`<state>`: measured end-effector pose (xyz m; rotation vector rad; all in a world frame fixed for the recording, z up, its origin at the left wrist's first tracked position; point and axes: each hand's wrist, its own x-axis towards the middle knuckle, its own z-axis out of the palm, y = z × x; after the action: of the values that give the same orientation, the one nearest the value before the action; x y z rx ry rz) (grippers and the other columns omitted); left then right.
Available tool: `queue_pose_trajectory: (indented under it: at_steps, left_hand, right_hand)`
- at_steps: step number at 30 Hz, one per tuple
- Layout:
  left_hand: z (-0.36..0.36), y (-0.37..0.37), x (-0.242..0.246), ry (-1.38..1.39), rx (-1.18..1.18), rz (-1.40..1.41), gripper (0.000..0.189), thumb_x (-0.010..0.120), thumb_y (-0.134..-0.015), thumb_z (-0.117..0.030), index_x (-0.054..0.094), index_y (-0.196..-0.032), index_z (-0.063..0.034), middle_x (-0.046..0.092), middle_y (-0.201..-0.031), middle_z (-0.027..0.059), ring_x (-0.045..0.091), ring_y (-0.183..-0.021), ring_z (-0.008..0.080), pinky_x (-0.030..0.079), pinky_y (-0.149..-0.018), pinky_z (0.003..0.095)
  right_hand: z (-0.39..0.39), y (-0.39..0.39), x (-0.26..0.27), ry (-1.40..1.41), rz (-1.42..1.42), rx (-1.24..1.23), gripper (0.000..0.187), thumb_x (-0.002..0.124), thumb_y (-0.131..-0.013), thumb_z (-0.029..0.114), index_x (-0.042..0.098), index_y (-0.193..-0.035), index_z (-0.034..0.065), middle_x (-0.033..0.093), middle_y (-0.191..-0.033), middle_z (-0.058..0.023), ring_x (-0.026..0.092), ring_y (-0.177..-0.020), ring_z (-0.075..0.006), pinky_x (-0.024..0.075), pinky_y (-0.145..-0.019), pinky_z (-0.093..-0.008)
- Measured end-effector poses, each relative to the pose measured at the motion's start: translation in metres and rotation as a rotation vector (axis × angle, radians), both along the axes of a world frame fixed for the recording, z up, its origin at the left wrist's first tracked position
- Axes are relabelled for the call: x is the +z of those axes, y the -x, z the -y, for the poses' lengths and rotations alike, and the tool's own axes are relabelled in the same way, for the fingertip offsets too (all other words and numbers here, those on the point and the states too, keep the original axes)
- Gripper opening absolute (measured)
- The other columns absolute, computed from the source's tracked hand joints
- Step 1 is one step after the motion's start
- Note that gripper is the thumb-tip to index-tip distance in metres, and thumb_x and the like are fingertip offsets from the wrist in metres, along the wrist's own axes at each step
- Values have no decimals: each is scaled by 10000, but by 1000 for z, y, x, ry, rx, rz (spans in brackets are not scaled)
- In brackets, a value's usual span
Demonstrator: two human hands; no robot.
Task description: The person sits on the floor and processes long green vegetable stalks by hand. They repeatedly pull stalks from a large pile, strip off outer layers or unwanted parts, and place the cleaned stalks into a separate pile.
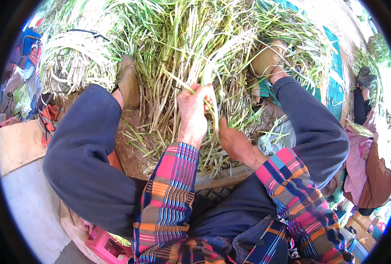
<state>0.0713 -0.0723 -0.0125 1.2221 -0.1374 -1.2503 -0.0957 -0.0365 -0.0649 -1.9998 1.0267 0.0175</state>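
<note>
My left hand point(194, 114) is shut around the lower part of a small bunch of leafy green stalks point(208, 74). The bunch's green leaves fan up and to the right, while pale thin ends hang below the fist. Just right of those ends is my right hand point(236, 143), slightly blurred, its thumb raised apart from the fingers. I see nothing held in it, and its fingertips are partly hidden. Beneath and beyond both hands spreads a thick heap of loose stalks point(169, 66), green and straw-coloured, lying between my two shoes.
A tied bundle of stalks point(80, 62) lies beside my left shoe point(128, 82). My right shoe point(268, 59) rests among stalks near a teal sheet point(334, 72). A pink plastic stool point(108, 246) stands at lower left. Another person point(363, 165) sits at far right, near more greens.
</note>
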Motion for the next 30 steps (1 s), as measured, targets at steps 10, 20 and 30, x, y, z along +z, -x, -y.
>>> queue_pose_trajectory:
  at_steps: [10,20,30]
  left_hand:
    - [7,-35,56,247,119,-316,134,616,-917,-151,583,-835,-51,573,-711,33,543,-596,111,451,-546,239]
    - [-2,-36,86,404,61,-456,238,548,-961,-170,564,-1098,24,563,-830,63,521,-664,129,463,-607,262]
    - [-13,-62,137,565,95,-641,111,603,-923,-105,565,-964,-9,552,-739,41,530,-668,145,461,-599,267]
  right_hand:
    - [7,62,-43,-48,-570,307,368,609,-765,93,508,-1044,-124,671,-824,-203,678,-771,-380,503,-622,-502]
    - [22,103,-60,315,-479,100,247,566,-752,115,552,-895,-86,638,-663,-219,652,-625,-392,508,-577,-491]
    - [30,129,-83,400,-646,286,114,660,-635,136,674,-651,24,605,-729,-203,664,-705,-330,529,-550,-467]
